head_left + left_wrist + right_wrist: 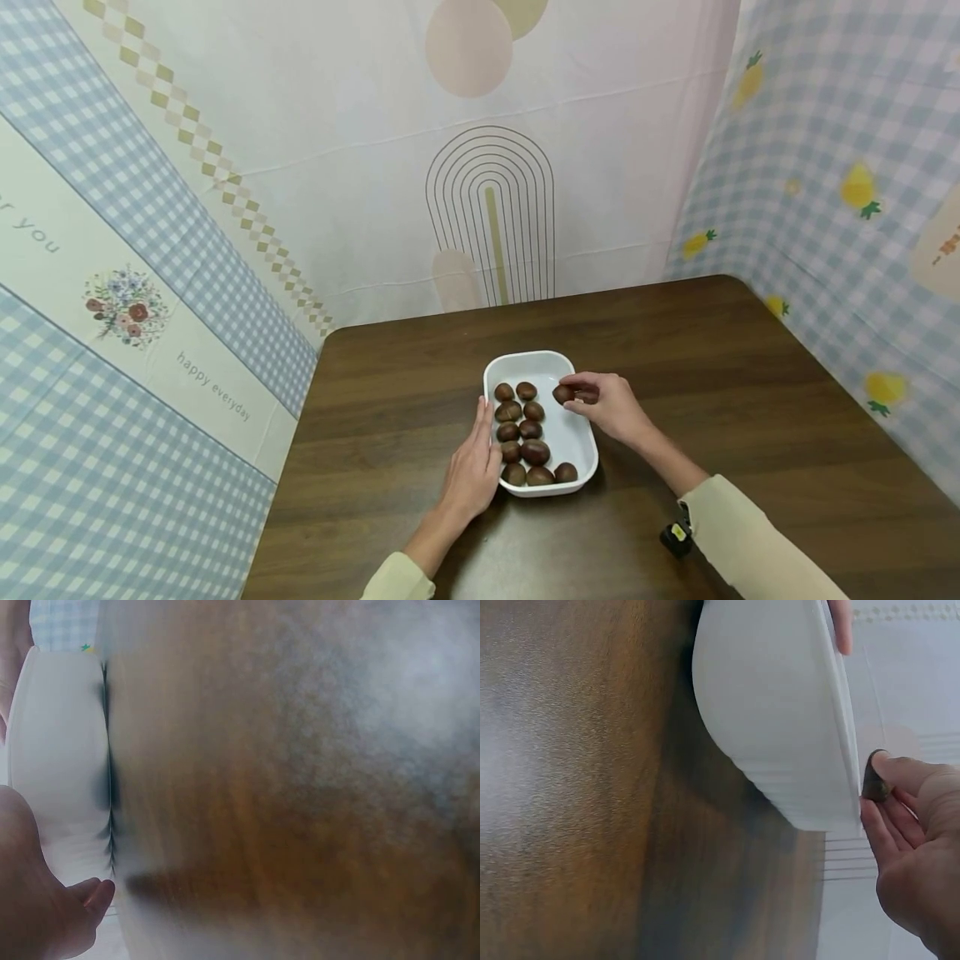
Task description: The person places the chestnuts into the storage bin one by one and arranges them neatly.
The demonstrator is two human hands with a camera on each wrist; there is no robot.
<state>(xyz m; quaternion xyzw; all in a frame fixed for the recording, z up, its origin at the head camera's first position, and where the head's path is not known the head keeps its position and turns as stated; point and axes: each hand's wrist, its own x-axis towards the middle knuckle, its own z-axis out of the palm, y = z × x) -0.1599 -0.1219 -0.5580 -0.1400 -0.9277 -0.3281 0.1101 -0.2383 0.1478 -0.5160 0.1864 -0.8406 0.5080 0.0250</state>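
A white rectangular dish (567,435) holds several brown chestnuts (530,429), lined up in two columns along its left side, with a row across the near end. Over the dish's right rim, my right hand (611,407) pinches a chestnut (562,394) between thumb and fingers. In the right wrist view that chestnut (875,777) shows dark at the fingertips, right by the rim. My left hand (472,467) lies along the dish's left side, fingers extended against the wall. From the left wrist, the thumb and fingers of this hand (45,900) appear beside the white dish wall (64,735).
The dish stands on a dark brown wooden table (390,400). Behind the table hangs a pale patterned cloth (360,208), with blue checked cloth (810,233) at the right side and more at the left. A small black device (677,540) sits at the right wrist.
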